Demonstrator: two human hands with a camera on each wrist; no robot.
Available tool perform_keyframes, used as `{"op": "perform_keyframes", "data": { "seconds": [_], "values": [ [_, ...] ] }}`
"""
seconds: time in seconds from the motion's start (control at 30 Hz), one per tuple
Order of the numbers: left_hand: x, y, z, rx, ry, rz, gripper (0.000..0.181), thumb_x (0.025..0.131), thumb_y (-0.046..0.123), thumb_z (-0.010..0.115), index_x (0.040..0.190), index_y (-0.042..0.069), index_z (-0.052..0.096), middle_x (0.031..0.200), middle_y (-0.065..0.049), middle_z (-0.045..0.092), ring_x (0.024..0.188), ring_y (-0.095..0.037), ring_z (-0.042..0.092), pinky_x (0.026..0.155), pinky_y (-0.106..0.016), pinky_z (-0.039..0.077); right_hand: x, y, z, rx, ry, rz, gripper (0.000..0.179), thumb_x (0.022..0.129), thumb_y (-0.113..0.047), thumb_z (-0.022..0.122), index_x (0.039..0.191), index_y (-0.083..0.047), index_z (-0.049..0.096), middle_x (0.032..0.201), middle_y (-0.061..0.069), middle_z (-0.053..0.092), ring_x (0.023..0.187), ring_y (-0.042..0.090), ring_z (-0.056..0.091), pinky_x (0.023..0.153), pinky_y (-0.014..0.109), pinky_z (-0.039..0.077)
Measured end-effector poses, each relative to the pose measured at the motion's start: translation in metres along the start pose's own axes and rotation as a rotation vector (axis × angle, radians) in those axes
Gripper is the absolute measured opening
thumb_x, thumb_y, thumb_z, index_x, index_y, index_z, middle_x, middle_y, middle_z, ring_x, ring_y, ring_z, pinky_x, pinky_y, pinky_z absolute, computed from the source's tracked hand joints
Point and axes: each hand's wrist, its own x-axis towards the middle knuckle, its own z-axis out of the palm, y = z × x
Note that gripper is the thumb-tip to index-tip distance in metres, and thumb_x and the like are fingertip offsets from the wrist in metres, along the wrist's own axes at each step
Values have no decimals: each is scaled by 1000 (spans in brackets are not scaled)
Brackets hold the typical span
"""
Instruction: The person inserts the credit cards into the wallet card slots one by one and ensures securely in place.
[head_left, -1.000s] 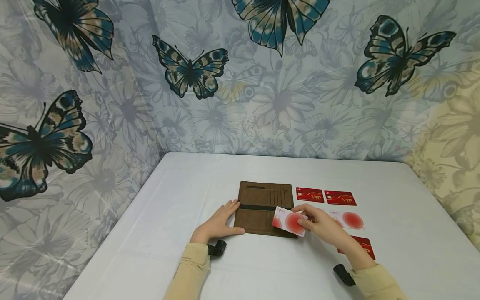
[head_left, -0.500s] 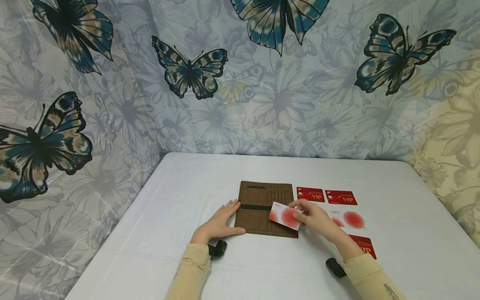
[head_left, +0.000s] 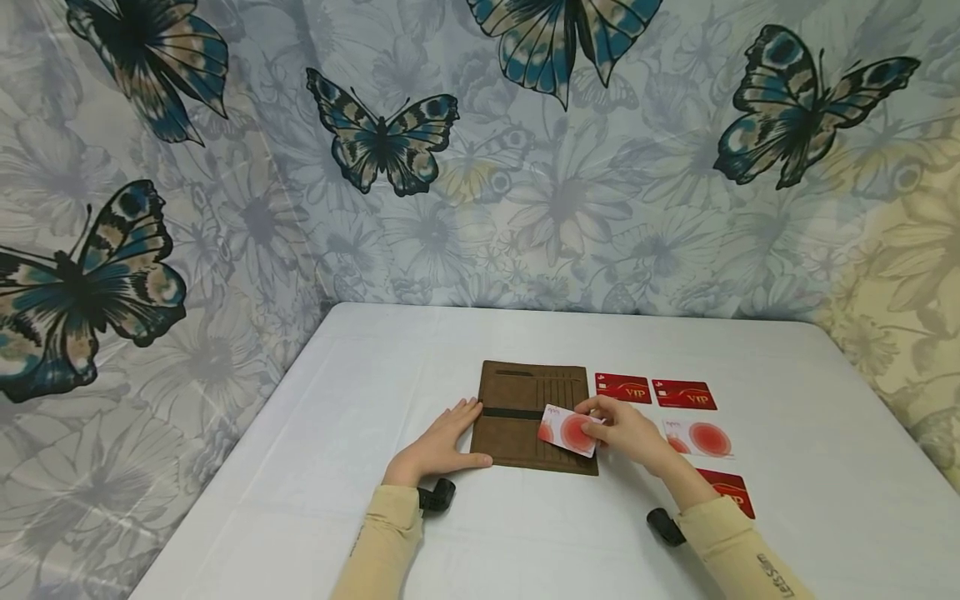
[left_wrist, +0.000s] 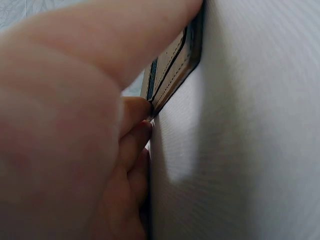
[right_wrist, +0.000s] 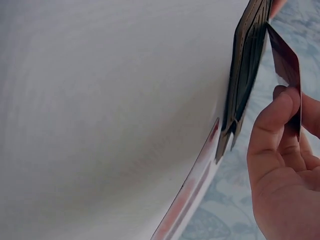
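A brown wallet (head_left: pixel 502 437) lies spread flat on the white table, with a dark band across its middle and card slots on its right side. My left hand (head_left: pixel 435 446) rests at the wallet's left edge, fingers straight and thumb at the near corner. Between thumb and fingers my right hand (head_left: pixel 630 433) pinches a white card with red circles (head_left: pixel 566 429), tilted over the wallet's lower right slots. In the right wrist view the card (right_wrist: pixel 286 57) slants up from the wallet (right_wrist: pixel 245 65), its far corner right at the wallet's edge.
Two red VIP cards (head_left: pixel 622 388) lie right of the wallet. Below them are another white card with a red circle (head_left: pixel 697 437) and a red card (head_left: pixel 731 492) partly covered by the right forearm. A butterfly-patterned cloth (head_left: pixel 450 233) hangs behind the table (head_left: pixel 405 350).
My right hand has carried the white card slightly left and up over the wallet, then nearly stopped. The left hand and the wallet have stayed in place.
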Motion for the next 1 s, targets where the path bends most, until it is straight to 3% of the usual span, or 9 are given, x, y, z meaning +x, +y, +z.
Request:
{"op": "perform_keyframes", "data": {
  "seconds": [0.33, 0.73, 1.0],
  "values": [
    [0, 1, -2, 0, 0, 3, 90, 82, 50, 65, 147, 5, 23, 152, -12, 16, 139, -24, 9, 112, -41, 9, 0, -1, 1, 88, -90, -50, 27, 86, -15, 66, 110, -4, 61, 87, 7, 55, 70, 20, 52, 60, 33, 49],
    [0, -1, 0, 10, 2, 1, 90, 82, 50, 65, 147, 5, 22, 152, -11, 16, 139, -24, 9, 112, -41, 9, 2, -7, 3, 31, -143, -18, 20, 87, -13, 65, 106, -6, 66, 91, 6, 58, 72, 19, 51, 61, 31, 50],
    [0, -1, 0, 6, 7, 7, 91, 81, 50, 65, 147, 4, 23, 152, -11, 16, 139, -25, 9, 112, -41, 10, 5, -10, 2, -9, -172, 25, 19, 86, -9, 64, 105, -5, 66, 81, 5, 54, 67, 19, 50, 60, 30, 48]
  ]
}}
